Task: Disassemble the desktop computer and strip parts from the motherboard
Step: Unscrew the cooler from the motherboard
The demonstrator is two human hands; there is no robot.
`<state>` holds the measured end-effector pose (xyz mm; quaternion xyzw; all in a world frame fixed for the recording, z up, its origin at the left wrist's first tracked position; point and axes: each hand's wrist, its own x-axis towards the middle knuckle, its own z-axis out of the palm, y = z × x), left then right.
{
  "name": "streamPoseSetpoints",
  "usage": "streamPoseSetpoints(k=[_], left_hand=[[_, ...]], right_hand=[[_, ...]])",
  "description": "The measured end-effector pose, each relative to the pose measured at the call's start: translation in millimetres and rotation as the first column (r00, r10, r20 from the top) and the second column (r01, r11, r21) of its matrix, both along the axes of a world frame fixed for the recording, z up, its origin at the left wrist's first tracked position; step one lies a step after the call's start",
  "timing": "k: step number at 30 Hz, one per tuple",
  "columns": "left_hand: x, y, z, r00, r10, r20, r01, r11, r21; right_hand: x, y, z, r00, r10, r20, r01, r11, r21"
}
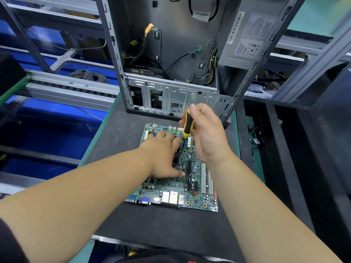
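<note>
A green motherboard [197,196] lies flat on the dark mat [117,141] in front of me. My left hand [163,154] rests on its middle with fingers spread over a black cooler [176,158], which it mostly hides. My right hand [206,133] grips a yellow-and-black screwdriver [188,125] upright, its shaft pointing down to the board beside the cooler. Behind the board stands the open grey computer case [171,93].
A silver power supply [248,35] sits in the case's upper right, with loose yellow and black cables [207,73] below it. Blue bins [49,130] and a metal rail [72,84] lie to the left. A black shelf frame [284,149] borders the right.
</note>
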<state>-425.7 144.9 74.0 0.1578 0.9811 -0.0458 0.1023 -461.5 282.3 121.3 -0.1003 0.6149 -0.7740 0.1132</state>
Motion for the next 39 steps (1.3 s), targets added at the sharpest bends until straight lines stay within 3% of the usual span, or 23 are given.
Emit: streamPoseSetpoints(k=[4,7,15,17,24,31,36,39], left_hand=[[0.5,0.4,1.4,1.000,0.000,0.011,0.000,1.000,-0.013],[1.2,0.4,2.2,1.000,0.000,0.010,0.000,1.000,-0.016],[1.2,2.1,3.6,1.000,0.010,0.021,-0.010,1.000,-0.020],[0.7,2.0,3.7,1.000,0.008,0.013,-0.008,1.000,-0.019],[1.5,1.9,2.8,1.000,0.010,0.011,-0.009,1.000,-0.021],[2.0,3.1,3.7,1.000,0.017,0.021,-0.017,0.999,-0.038],[0.4,4.8,5.3,0.998,0.031,0.050,-0.030,0.999,-0.023],[-1.6,5.0,6.0,0.998,0.033,0.061,-0.032,0.999,-0.021]], right_hand=[[7.2,1.2,-3.6,0.994,-0.102,-0.029,0.100,0.992,-0.077],[9.8,-3.3,-6.8,0.994,-0.097,-0.050,0.086,0.977,-0.195],[-12.2,-5.5,3.9,0.972,0.233,-0.031,-0.234,0.946,-0.224],[-14.0,-1.6,5.0,0.968,0.249,-0.042,-0.252,0.950,-0.186],[3.9,10.7,-4.2,1.000,-0.012,0.015,0.013,0.999,-0.047],[15.7,-8.4,-8.1,0.988,-0.152,-0.026,0.145,0.974,-0.175],[-3.5,-6.8,1.6,0.999,0.036,0.025,-0.030,0.976,-0.214],[-7.3,-3.5,3.7,0.992,0.127,-0.010,-0.127,0.981,-0.147]])
